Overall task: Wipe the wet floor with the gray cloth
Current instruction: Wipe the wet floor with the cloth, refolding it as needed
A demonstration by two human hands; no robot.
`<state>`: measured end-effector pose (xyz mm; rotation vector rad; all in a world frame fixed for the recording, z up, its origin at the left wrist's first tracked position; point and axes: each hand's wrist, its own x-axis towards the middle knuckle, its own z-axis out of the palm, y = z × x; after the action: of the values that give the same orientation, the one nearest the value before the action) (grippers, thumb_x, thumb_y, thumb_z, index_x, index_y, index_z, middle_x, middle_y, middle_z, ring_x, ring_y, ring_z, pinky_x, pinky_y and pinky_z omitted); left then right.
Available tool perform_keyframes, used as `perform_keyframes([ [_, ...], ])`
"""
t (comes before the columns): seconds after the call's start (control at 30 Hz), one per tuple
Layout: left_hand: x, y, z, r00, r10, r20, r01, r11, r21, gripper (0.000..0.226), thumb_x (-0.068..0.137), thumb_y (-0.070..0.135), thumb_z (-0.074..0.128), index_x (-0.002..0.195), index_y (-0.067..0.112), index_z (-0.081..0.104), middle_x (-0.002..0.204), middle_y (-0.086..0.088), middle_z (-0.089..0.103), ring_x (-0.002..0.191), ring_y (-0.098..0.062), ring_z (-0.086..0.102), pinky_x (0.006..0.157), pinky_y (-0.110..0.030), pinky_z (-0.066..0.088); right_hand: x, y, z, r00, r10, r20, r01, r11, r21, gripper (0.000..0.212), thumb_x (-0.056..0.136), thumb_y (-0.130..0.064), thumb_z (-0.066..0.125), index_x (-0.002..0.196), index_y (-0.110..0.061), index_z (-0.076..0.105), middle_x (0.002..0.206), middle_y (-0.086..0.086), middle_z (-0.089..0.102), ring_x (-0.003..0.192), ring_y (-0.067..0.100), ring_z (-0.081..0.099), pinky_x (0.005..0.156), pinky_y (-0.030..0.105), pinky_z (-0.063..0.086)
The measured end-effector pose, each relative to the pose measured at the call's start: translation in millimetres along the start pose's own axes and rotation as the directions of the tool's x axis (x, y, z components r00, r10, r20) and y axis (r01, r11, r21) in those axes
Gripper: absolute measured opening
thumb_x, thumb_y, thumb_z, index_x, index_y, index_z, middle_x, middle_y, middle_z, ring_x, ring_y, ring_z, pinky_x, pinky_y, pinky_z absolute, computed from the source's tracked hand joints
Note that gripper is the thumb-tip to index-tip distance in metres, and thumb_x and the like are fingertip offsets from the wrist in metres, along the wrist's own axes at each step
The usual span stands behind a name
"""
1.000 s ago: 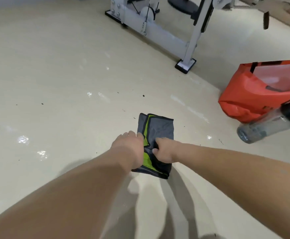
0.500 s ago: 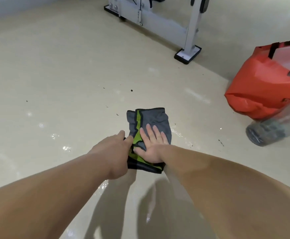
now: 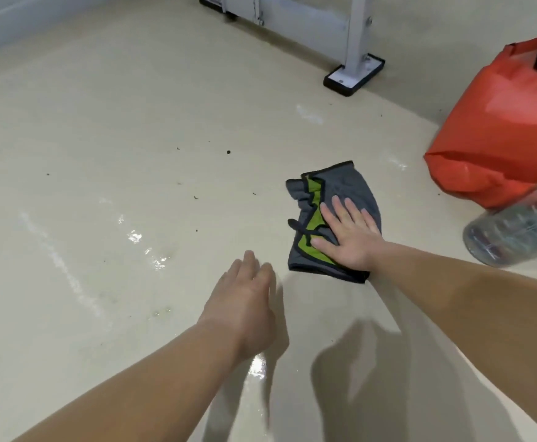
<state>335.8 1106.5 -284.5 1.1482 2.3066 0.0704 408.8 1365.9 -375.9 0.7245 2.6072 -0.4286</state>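
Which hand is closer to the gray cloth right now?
Right. The right hand lies flat on the gray cloth, fingers spread. The left hand is off the cloth, over bare floor on its left.

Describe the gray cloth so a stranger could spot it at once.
Start at the big orange bag on the right of the wet beige floor. Just left of it lies the gray cloth, folded, under the flat right hand. Its black-trimmed edges and lime-green stripe set it apart.
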Motion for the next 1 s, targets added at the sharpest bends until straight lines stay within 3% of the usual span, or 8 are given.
perform_keyframes([
  [0.2,-4,37,7,0.997,0.069,-0.025,-0.071,0.994,-0.081,0.058,0.096,0.016,0.05,0.15,0.015,0.03,0.16,-0.007,0.017,0.147,-0.023,0.023,0.116,-0.024,0.022,-74,12,47,0.964,0.142,-0.224,-0.127,0.989,0.081,0.076,0.101,-0.07,0.013,0.164,-0.032,-0.008,0.171,-0.001,-0.019,0.156,0.018,-0.022,0.126,0.043,-0.012],
  [0.33,-3,70,23,0.991,0.125,-0.051,-0.131,0.984,-0.117,0.038,0.083,0.017,0.047,0.121,0.017,0.045,0.139,-0.013,0.039,0.126,-0.026,0.04,0.108,-0.032,0.036,-145,-17,93,0.946,0.078,-0.315,-0.053,0.995,0.089,0.073,0.103,-0.063,0.025,0.165,-0.024,0.017,0.172,0.008,0.007,0.159,0.028,0.002,0.126,0.051,0.008],
  [0.43,-10,85,41,0.987,0.155,-0.047,-0.16,0.98,-0.115,0.066,0.071,0.023,0.038,0.134,0.012,0.049,0.148,-0.015,0.036,0.132,-0.029,0.039,0.112,-0.037,0.037,-191,-23,125,0.947,-0.048,-0.317,0.059,0.998,0.026,0.072,0.101,-0.06,0.037,0.16,-0.019,0.035,0.169,0.011,0.023,0.156,0.034,0.019,0.119,0.053,0.022],
  [0.53,-14,93,54,0.978,0.196,-0.067,-0.202,0.974,-0.103,0.071,0.086,0.012,0.047,0.156,0.009,0.035,0.165,-0.018,0.019,0.155,-0.028,0.018,0.124,-0.037,0.023,-208,-4,127,0.961,-0.145,-0.236,0.143,0.989,-0.025,0.077,0.099,-0.067,0.033,0.164,-0.028,0.02,0.173,0.003,0.006,0.159,0.026,-0.001,0.125,0.048,0.004],
  [0.63,-10,102,60,0.972,0.235,-0.031,-0.237,0.967,-0.091,0.074,0.091,0.013,0.051,0.16,0.011,0.027,0.169,-0.017,0.006,0.159,-0.027,0.005,0.127,-0.036,0.015,-201,22,104,0.976,-0.175,-0.127,0.172,0.985,-0.032,0.08,0.098,-0.072,0.03,0.164,-0.036,0.003,0.17,-0.008,-0.018,0.155,0.014,-0.024,0.125,0.04,-0.015],
  [0.8,4,128,66,0.948,0.318,-0.024,-0.319,0.946,-0.06,0.078,0.071,0.037,0.022,0.141,0.014,0.046,0.155,-0.018,0.032,0.144,-0.033,0.033,0.116,-0.039,0.036,-197,59,89,0.995,-0.018,-0.101,0.023,0.998,0.052,0.082,0.096,-0.073,0.03,0.163,-0.04,-0.003,0.169,-0.01,-0.02,0.153,0.011,-0.028,0.125,0.041,-0.014],
  [0.9,-4,151,64,0.94,0.341,0.013,-0.34,0.939,-0.05,0.07,0.067,0.026,0.029,0.134,0.016,0.047,0.142,-0.015,0.038,0.125,-0.027,0.041,0.11,-0.036,0.039,-208,77,89,0.982,0.157,-0.106,-0.137,0.975,0.173,0.083,0.095,-0.077,0.031,0.162,-0.044,-0.006,0.169,-0.012,-0.021,0.154,0.011,-0.026,0.127,0.046,-0.009],
  [1.0,-13,172,65,0.936,0.348,0.053,-0.342,0.934,-0.102,0.046,0.074,0.019,0.036,0.119,0.018,0.045,0.132,-0.013,0.039,0.115,-0.026,0.043,0.103,-0.037,0.041,-232,101,92,0.907,0.418,-0.057,-0.388,0.881,0.271,0.085,0.094,-0.078,0.028,0.161,-0.043,-0.01,0.168,-0.012,-0.025,0.153,0.012,-0.027,0.126,0.045,-0.012],
])
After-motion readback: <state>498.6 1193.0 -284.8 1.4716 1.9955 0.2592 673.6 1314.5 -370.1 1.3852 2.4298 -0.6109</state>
